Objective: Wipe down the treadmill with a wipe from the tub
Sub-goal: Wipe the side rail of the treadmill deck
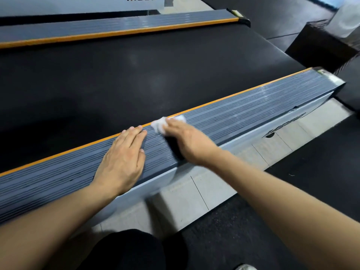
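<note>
The white wipe (168, 123) sits crumpled on the near side rail (253, 106) of the treadmill, right up against the orange strip (224, 99) that borders the rail on the belt side. The right hand (187, 142) is on top of it, fingers bent over the wad and pressing it onto the ribbed grey surface, so only the far part of the wipe pokes out past the fingertips. That hand and the wipe look a bit blurred.

Just beside it, the left hand (124, 158) lies flat on the same rail, fingers straight and together, tips reaching the orange strip, holding nothing. The two hands are near each other but not touching, with a stretch of grooved rail between them.

Beyond the rail is the wide black belt (136, 75), and on its far side runs the other rail (116, 28), also grey with an orange edge. Below the near rail there's a pale grey side panel (272, 121) with some dark lettering too smeared to read. The floor under it is light tile (194, 191) next to dark rubber matting (292, 191). A dark box-like thing (319, 47) stands off past the treadmill's end. At the bottom edge, the person's dark-clothed knee (128, 250) shows.
</note>
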A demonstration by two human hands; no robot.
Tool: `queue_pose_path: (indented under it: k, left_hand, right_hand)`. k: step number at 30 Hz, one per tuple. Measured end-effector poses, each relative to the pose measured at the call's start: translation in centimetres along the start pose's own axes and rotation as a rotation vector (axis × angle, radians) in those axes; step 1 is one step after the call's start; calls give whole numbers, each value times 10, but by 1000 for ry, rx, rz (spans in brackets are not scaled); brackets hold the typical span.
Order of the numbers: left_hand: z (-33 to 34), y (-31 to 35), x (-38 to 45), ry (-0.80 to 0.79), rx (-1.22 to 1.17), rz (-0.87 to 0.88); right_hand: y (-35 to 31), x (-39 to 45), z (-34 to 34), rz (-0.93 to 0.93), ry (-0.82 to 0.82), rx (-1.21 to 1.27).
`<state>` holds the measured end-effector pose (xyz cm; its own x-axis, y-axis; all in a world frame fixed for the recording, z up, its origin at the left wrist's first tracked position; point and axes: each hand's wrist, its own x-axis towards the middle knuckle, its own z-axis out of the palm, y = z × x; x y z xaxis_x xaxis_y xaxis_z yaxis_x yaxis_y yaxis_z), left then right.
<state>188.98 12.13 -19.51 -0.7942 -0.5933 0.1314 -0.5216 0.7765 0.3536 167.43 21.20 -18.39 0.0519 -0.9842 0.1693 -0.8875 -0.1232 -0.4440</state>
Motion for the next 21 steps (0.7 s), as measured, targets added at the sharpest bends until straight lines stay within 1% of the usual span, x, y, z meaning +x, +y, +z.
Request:
queue_pose_path:
  k: [2,4,7,9,10,11,13,15,17,19,21]
  left_hand:
    - [-1,0,0,-4,19,9]
    - [-3,1,2,-11,28,10]
    - [-2,3,3,-19,38,-3]
    - [-2,4,2,-18,36,-16]
    - [-1,5,3,-18,36,-11]
    - [-2,5,4,-16,48,-12]
    - [-3,7,5,-4,85,-16]
    - [-2,14,9,28,103,-42]
    - [4,27,16,42,102,-46]
    - [13,43,26,40,92,30]
    - [23,60,37,19,82,119]
  right_hand:
    - [-3,-13,2,-1,-4,-8]
    - [24,-29,-16,87,68,-32]
    - [78,-60,-60,363,239,-119]
    - [96,-78,-74,551,283,-174]
    - [95,-87,-76,606,297,-185]
    - [89,-90,-70,598,316,-188]
    - [71,-93,-50,446,332,-154]
    - [48,-93,-22,282,269,-101]
    - [22,-93,4,171,219,-62]
    - [8,-92,17,80,177,-43]
    - [17,-94,10,33,160,-58]
